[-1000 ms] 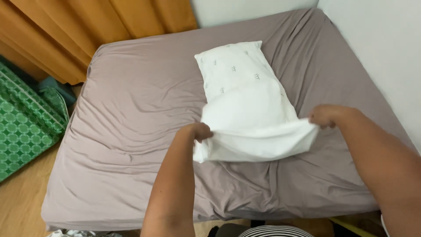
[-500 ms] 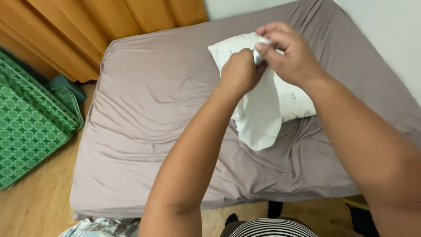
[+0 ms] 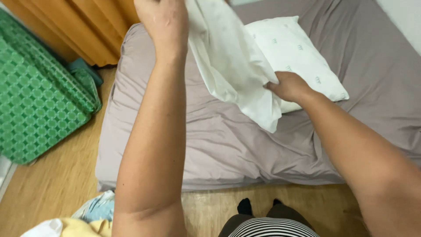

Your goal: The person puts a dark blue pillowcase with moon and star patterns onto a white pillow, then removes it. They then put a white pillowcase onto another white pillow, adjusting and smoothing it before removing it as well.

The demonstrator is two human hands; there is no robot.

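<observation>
My left hand (image 3: 164,22) is raised high at the top of the view, gripping the upper end of a white pillowcase (image 3: 232,66) that hangs down from it. Lower and to the right, my right hand (image 3: 287,85) pinches the same cloth along its side edge. Behind the cloth a white pillow (image 3: 294,50) with a small printed pattern lies on the mattress covered by a grey-mauve sheet (image 3: 219,140). The hanging cloth hides the pillow's left part.
A green patterned folded mat (image 3: 39,96) leans at the left beside orange curtains (image 3: 87,26). Crumpled yellow, white and blue cloth (image 3: 83,219) lies on the wooden floor (image 3: 57,184) near my feet. A white wall (image 3: 403,13) borders the bed at the right.
My left hand has lifted the pillowcase high above the bed while my right hand slid down to its side edge. The view has tilted down toward the floor.
</observation>
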